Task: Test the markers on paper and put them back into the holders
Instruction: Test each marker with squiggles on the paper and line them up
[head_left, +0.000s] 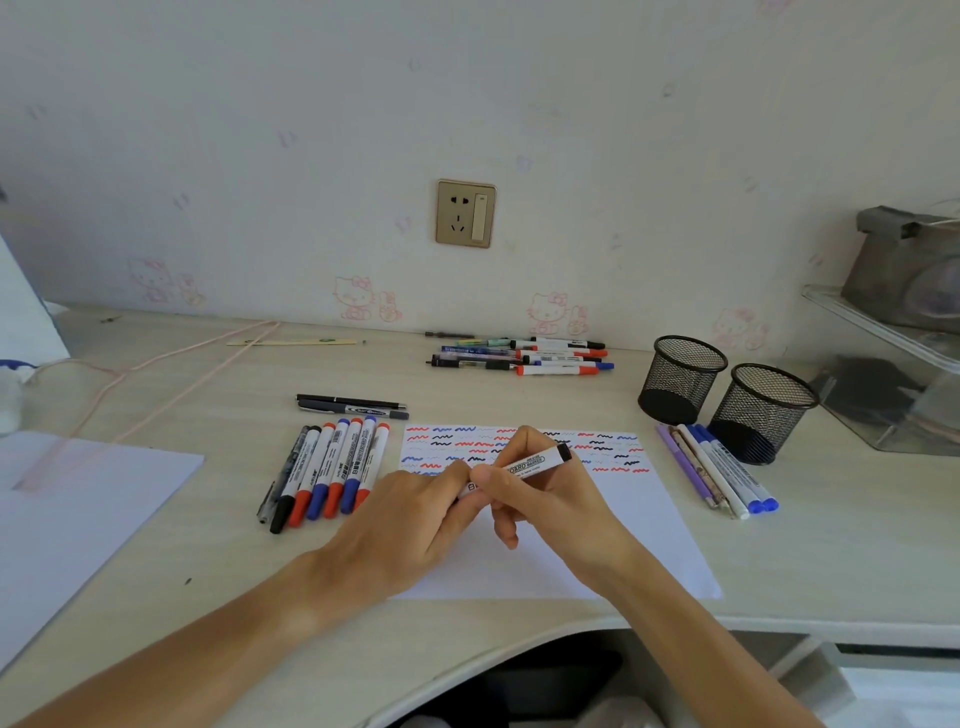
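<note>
Stretching across the whole near scene, the pale bench (519, 395) carries everything, and its layout reads as sorted stations around one working spot. A blank spare sheet (78, 499) lies at the near left, probably held in reserve. The test paper (639, 530) sits square in front of the person, its far edge filled with rows of red, blue and black squiggles while the near part is bare, so there is room for more trials. Two black mesh holders (727, 395) stand side by side at the far right, both seemingly empty, which suggests returning the pens is mostly not yet done. A row of red, blue and black markers (332, 478) lies just left of the paper, caps toward the person, within easy reach. Another loose pile of pens (524, 356) rests far back near the wall, and a small group of blue and purple pens (722, 473) lies between the paper and the holders.

Above the paper, the left hand (410, 525) pinches one end of a black-capped whiteboard marker (530, 465), while the right hand (545, 493) curls round its barrel, holding it level. That two-handed grip fits pulling off or pressing on a cap; which one cannot be told.
</note>
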